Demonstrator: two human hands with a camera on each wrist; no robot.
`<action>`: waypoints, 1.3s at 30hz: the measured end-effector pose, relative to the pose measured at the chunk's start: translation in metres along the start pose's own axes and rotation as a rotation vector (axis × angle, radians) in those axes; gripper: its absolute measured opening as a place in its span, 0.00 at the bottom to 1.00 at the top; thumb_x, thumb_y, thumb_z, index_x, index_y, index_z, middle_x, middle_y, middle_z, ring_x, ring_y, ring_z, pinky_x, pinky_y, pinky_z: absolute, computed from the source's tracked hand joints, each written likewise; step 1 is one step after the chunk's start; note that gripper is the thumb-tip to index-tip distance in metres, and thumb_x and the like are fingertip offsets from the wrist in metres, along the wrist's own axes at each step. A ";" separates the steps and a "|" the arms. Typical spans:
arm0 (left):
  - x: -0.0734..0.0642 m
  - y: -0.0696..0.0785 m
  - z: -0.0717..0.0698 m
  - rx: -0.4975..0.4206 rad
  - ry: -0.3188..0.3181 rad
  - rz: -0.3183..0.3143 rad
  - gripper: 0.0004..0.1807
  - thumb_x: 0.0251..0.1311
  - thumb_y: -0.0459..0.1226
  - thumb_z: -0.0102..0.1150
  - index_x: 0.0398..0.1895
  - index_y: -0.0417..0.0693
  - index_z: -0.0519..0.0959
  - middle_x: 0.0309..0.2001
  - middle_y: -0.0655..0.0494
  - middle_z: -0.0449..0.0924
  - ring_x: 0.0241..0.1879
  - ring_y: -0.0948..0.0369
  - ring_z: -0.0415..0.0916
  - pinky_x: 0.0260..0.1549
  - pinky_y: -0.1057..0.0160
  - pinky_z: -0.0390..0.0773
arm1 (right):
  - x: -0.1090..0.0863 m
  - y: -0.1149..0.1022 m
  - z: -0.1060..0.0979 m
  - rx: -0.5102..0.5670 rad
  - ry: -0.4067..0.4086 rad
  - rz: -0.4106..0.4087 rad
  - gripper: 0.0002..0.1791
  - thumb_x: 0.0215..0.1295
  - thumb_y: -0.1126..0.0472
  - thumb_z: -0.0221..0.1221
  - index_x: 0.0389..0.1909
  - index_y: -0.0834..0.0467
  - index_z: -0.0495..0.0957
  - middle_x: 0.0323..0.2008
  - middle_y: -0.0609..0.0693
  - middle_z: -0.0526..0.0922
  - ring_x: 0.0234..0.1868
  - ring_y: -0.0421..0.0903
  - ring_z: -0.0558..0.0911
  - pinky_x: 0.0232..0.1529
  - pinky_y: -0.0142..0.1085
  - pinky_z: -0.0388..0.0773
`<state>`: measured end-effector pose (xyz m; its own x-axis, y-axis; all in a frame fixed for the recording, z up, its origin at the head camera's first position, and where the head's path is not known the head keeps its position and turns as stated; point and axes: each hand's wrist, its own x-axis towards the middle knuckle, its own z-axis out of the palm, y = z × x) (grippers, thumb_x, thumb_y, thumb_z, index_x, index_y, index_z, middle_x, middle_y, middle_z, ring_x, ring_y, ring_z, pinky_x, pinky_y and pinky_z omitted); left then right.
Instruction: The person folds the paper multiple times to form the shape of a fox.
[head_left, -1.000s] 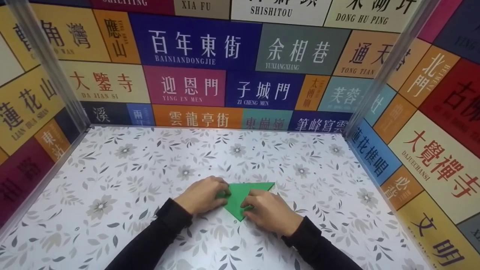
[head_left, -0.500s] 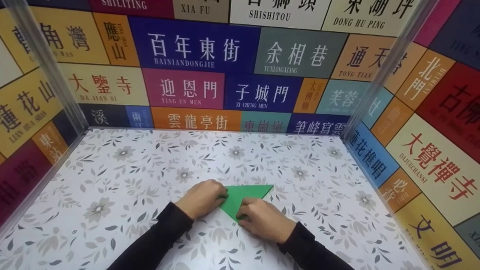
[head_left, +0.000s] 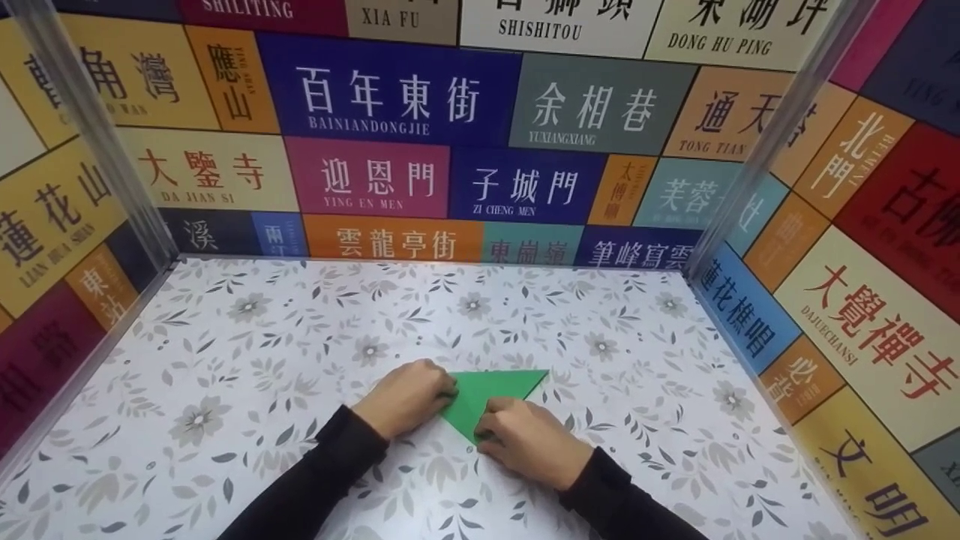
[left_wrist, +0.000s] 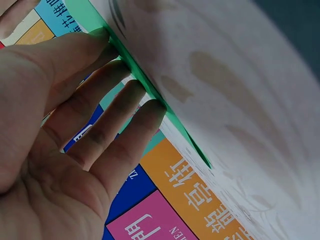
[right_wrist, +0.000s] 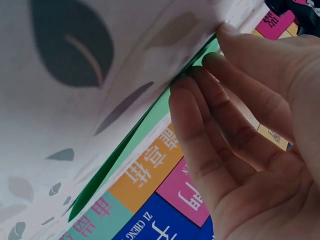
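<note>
A green sheet of paper [head_left: 469, 396], folded to a triangle, lies on the table with one point to the right and one toward the person. My left hand [head_left: 409, 397] covers its left corner. The left wrist view has those fingertips [left_wrist: 154, 107] lined up along the paper's edge, lightly bent, with the thumb beside them. At the near right side, my right hand [head_left: 529, 442] rests its fingertips on the paper close to the near point. From the right wrist, a slightly raised layer shows at the paper's far end [right_wrist: 97, 185], and the thumb sits at the sheet's edge.
A white cover with grey flowers and leaves spreads over the table [head_left: 300, 315]. Panels of coloured blocks with Chinese lettering [head_left: 390, 90] stand behind and at both sides. Clear corner posts [head_left: 124, 150] join the panels.
My right hand has moved slightly toward the near point of the paper and its fingers have drawn closer together. Over the last half second both hands and the paper have hardly moved.
</note>
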<state>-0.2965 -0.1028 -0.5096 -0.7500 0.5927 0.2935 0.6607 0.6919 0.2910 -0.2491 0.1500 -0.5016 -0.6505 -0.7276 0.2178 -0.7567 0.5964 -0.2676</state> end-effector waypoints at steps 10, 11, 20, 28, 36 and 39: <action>0.001 0.000 -0.001 -0.010 0.013 0.011 0.13 0.71 0.28 0.74 0.26 0.48 0.89 0.26 0.55 0.89 0.27 0.59 0.82 0.31 0.58 0.86 | 0.002 0.003 0.000 0.008 0.014 -0.012 0.05 0.73 0.59 0.79 0.44 0.54 0.95 0.40 0.48 0.88 0.39 0.38 0.85 0.43 0.34 0.89; 0.001 0.000 -0.001 -0.010 0.010 0.009 0.13 0.71 0.28 0.74 0.26 0.48 0.89 0.26 0.55 0.89 0.27 0.59 0.82 0.31 0.58 0.86 | 0.002 0.003 0.000 0.018 0.013 -0.011 0.05 0.73 0.59 0.79 0.45 0.55 0.95 0.41 0.48 0.89 0.39 0.38 0.86 0.44 0.34 0.90; 0.002 0.001 -0.003 -0.004 -0.006 -0.002 0.12 0.72 0.29 0.74 0.28 0.47 0.91 0.28 0.54 0.90 0.29 0.56 0.85 0.35 0.55 0.90 | 0.002 0.005 -0.001 0.085 0.016 -0.012 0.04 0.72 0.65 0.78 0.44 0.54 0.96 0.42 0.49 0.90 0.42 0.40 0.88 0.48 0.35 0.92; -0.001 0.000 -0.001 -0.011 -0.015 -0.019 0.11 0.73 0.30 0.74 0.29 0.49 0.92 0.29 0.55 0.92 0.30 0.58 0.86 0.37 0.56 0.90 | 0.003 0.008 0.003 0.114 0.028 -0.011 0.03 0.73 0.64 0.78 0.41 0.53 0.96 0.41 0.47 0.89 0.41 0.37 0.87 0.46 0.32 0.91; 0.000 -0.001 0.001 0.010 -0.007 0.005 0.12 0.72 0.31 0.75 0.27 0.50 0.91 0.28 0.56 0.91 0.32 0.55 0.87 0.37 0.54 0.90 | 0.002 0.011 0.002 0.135 0.037 -0.022 0.04 0.69 0.67 0.79 0.40 0.54 0.96 0.40 0.49 0.90 0.42 0.40 0.89 0.47 0.32 0.90; -0.001 -0.001 0.002 0.019 -0.003 0.010 0.11 0.72 0.31 0.76 0.29 0.49 0.92 0.30 0.54 0.92 0.33 0.52 0.89 0.39 0.52 0.91 | 0.003 0.008 0.003 0.113 0.041 -0.019 0.04 0.69 0.66 0.79 0.39 0.54 0.95 0.38 0.48 0.89 0.40 0.39 0.87 0.46 0.33 0.90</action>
<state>-0.2964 -0.1032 -0.5115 -0.7432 0.6012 0.2935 0.6678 0.6935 0.2705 -0.2573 0.1517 -0.5063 -0.6400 -0.7226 0.2614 -0.7583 0.5388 -0.3671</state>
